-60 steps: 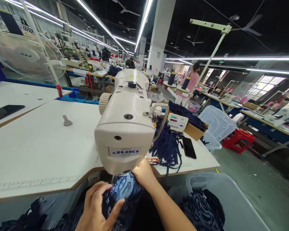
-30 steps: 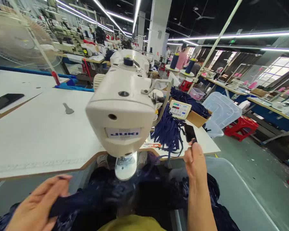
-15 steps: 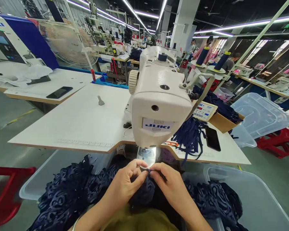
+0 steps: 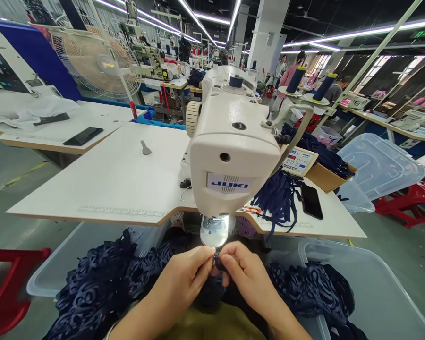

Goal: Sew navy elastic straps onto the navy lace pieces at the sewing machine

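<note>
Both hands meet just below the lit needle area of a white sewing machine (image 4: 233,146). My left hand (image 4: 186,274) is closed, its thumb and forefinger pinching a small dark navy fabric strip (image 4: 216,259). On the strip's other side, my right hand (image 4: 246,271) is closed on it too, fingers curled. Most of the strip is hidden by the fingers. Right above the fingertips lies the machine's shiny metal plate (image 4: 214,231). Beneath and left of my hands, a heap of navy strips (image 4: 102,278) fills a clear bin.
A clear bin (image 4: 371,283) with more navy strips stands at the right. On the white tabletop (image 4: 102,174) lie a grey metal piece (image 4: 145,148), a bundle of navy strips (image 4: 278,198), an orange cutter (image 4: 251,209) and a phone (image 4: 311,201). Red stools (image 4: 14,283) flank the table.
Both hands have moved slightly down and back from the plate. The right fingers have curled further around the strip, and the left fingers have drawn together. The view has shifted a little.
</note>
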Action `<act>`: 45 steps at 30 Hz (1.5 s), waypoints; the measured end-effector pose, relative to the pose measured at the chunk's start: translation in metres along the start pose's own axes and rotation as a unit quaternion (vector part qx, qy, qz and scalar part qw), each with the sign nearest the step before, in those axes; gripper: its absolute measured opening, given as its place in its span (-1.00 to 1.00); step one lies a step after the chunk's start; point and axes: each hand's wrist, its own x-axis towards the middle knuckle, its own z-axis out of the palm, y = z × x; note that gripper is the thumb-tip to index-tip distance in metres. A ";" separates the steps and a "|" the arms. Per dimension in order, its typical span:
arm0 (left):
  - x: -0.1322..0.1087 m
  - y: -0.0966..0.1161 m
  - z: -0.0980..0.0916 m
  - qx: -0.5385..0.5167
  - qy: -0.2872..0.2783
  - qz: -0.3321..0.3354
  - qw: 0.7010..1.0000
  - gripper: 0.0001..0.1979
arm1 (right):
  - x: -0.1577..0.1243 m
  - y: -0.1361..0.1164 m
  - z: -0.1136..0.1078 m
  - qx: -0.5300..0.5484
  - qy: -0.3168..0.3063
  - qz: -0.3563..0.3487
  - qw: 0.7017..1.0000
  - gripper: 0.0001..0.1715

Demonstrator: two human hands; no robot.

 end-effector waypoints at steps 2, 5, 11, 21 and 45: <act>-0.001 -0.002 -0.001 0.041 0.000 0.044 0.998 -0.75 | 0.001 -0.002 -0.002 0.034 -0.025 0.039 0.998 -0.82; 0.000 -0.002 -0.001 0.052 -0.005 0.058 0.997 -0.75 | 0.002 -0.004 -0.007 0.015 -0.043 0.048 0.998 -0.83; 0.001 0.009 -0.001 -0.037 -0.079 -0.031 0.996 -0.76 | 0.005 -0.001 -0.008 -0.021 -0.048 0.054 0.997 -0.85; -0.001 0.000 -0.004 -0.100 -0.027 0.103 0.989 -0.86 | 0.010 0.005 -0.007 0.078 -0.012 0.089 0.993 -0.73; 0.006 0.002 0.010 -0.165 0.096 0.060 0.980 -0.89 | -0.001 0.027 0.019 0.128 0.154 -0.091 0.976 -0.82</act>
